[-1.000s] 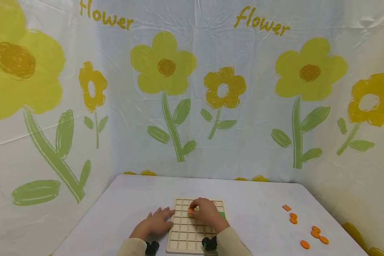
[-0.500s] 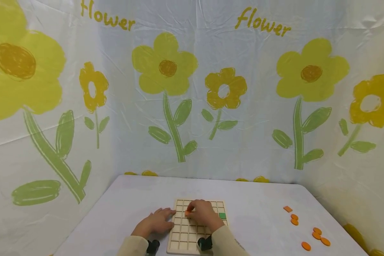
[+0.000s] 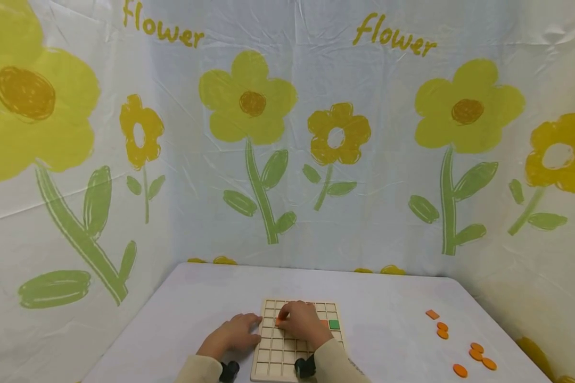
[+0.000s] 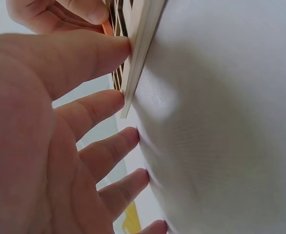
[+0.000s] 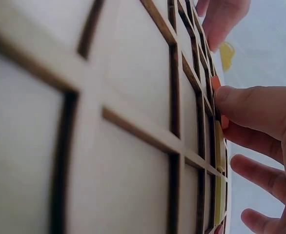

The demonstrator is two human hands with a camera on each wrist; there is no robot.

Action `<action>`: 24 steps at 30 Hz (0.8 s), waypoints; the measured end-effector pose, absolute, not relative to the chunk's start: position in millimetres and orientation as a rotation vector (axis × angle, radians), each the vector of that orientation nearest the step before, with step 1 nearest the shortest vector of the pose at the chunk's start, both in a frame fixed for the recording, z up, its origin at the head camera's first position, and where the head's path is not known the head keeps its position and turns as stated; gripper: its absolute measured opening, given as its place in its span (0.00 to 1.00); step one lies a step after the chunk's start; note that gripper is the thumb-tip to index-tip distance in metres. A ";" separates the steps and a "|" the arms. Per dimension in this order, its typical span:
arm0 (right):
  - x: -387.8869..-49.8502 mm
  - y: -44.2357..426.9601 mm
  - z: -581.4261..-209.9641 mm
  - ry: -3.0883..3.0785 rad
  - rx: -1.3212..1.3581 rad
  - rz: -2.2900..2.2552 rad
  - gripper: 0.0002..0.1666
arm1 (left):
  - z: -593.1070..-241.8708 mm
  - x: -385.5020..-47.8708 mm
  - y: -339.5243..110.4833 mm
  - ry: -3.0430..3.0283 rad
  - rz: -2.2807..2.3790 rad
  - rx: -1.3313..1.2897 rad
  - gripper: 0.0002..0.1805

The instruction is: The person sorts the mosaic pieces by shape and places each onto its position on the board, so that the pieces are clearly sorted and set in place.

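Note:
A wooden grid board [image 3: 268, 359] lies on the table. My right hand [image 3: 303, 322] reaches over it, thumb and index finger pinching an orange tile [image 5: 216, 83] low at a cell in the second column from the left. In the right wrist view, two yellowish tiles [image 5: 220, 146] sit in cells beside it. A green tile [image 3: 334, 324] and another orange piece [image 3: 324, 323] show to the right of that hand. My left hand [image 3: 232, 335] is spread at the board's left side. Its thumb and index finger [image 4: 106, 102] touch the board's edge; the other fingertips rest on the table.
Toward the table's right side lie an orange square tile [image 3: 432, 314] and several orange round discs [image 3: 476, 355], some touching. A flower-printed curtain [image 3: 287, 223] stands behind the white table [image 3: 378, 340] and along both sides.
My right hand has shifted a little to the left across the board with the orange tile. An orange piece beside the green tile has come into view. The left hand stays at the board's edge.

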State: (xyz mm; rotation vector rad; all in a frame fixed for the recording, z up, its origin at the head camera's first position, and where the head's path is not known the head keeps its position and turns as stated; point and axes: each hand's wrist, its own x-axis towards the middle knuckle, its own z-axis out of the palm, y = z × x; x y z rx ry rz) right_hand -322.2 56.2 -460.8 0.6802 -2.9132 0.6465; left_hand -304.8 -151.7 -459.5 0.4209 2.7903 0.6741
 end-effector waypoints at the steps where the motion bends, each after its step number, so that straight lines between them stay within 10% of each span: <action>1: -322.2 55.9 -460.8 -2.914 0.684 0.657 0.06 | -459.1 -304.4 -152.1 2.786 0.682 0.431 0.28; 24: -323.2 60.5 -459.5 -2.922 0.691 0.595 0.04 | -461.9 -302.0 -152.1 2.813 0.633 0.483 0.29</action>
